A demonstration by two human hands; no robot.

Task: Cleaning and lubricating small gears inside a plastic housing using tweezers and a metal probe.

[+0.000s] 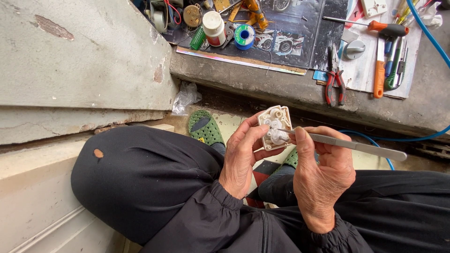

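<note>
Both hands work close together above the seated person's knees: the left hand [242, 157] pinches a small white plastic gear housing [274, 126] between thumb and fingers, its open face turned up to show pale cogs inside, while the right hand [322, 175] grips a pair of steel tweezers [347, 144], their tips resting on the gears. Dark trousers and a black jacket fill the lower view, with green perforated clogs [205, 126] on the floor below. Beyond, a concrete ledge carries scattered tools: red-handled pliers [334, 82], an orange-handled screwdriver [379, 27], a spool of solder on a blue-green reel [244, 36] and a white bottle [213, 27]. A blue cable [429, 33] trails along the right edge.
</note>
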